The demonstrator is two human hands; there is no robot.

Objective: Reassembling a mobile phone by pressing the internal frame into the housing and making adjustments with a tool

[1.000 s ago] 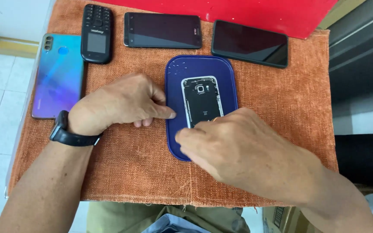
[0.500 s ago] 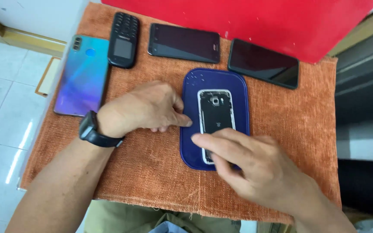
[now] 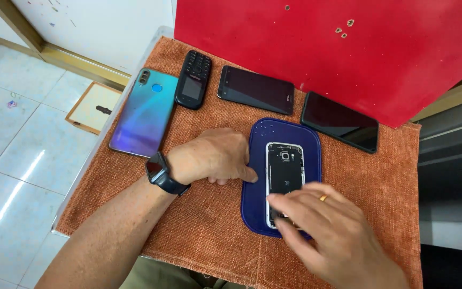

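An opened smartphone with its back cover off, silver frame and dark inner parts exposed [image 3: 285,174], lies face down on a dark blue rounded rubber work mat [image 3: 256,203], which sits on a rust-orange woven cloth [image 3: 380,182] spread over the desk. The left hand [image 3: 212,156], a black smartwatch [image 3: 159,171] on its wrist, rests knuckles-up at the mat's left edge, one fingertip pressing on the mat just beside the phone – it steadies and holds nothing. The right hand [image 3: 332,235], a gold ring [image 3: 323,197] on one finger, lies over the phone's lower end with fingertips on its frame; its grip looks loose and flat, fingers not closed around anything, though what is beneath them is hidden.

The step in hand appears to be work inside the open phone, at its lower part. A next move there would call for a fine fingertip hold and a steady mat – the parts are small.

Along the far side lie a blue-violet gradient smartphone, back up [image 3: 144,112], a black keypad phone [image 3: 192,80], and two black slab phones [image 3: 256,90] [image 3: 340,121], beneath a red board [image 3: 338,53].
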